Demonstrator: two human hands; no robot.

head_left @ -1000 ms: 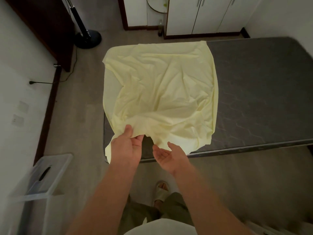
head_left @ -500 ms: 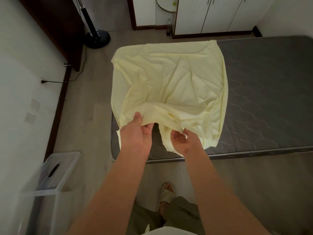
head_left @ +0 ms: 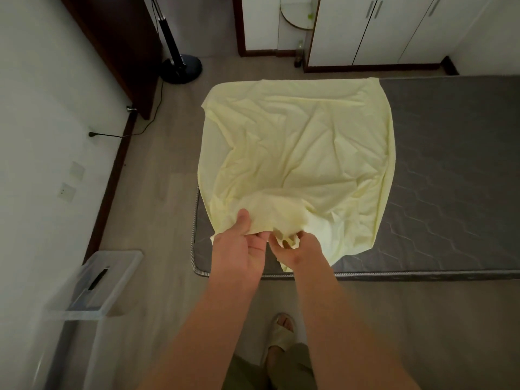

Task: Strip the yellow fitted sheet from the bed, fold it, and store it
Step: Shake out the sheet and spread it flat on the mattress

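Crumpled yellow fitted sheet (head_left: 298, 153) on quilted grey mattress (head_left: 450, 175); left hand (head_left: 239, 243), right hand (head_left: 298, 249) pinching its bunched near edge

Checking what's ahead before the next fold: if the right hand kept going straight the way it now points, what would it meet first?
The yellow fitted sheet: the right hand already pinches its near edge and points across the bed, so more bunched sheet probably comes first.

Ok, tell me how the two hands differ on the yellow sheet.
The left hand pinches the yellow sheet's near edge, thumb on top; the right hand has its fingers curled into a bunched fold.
The left hand sits nearer the mattress corner; the right lies further in.
Both grip the sheet's near edge.
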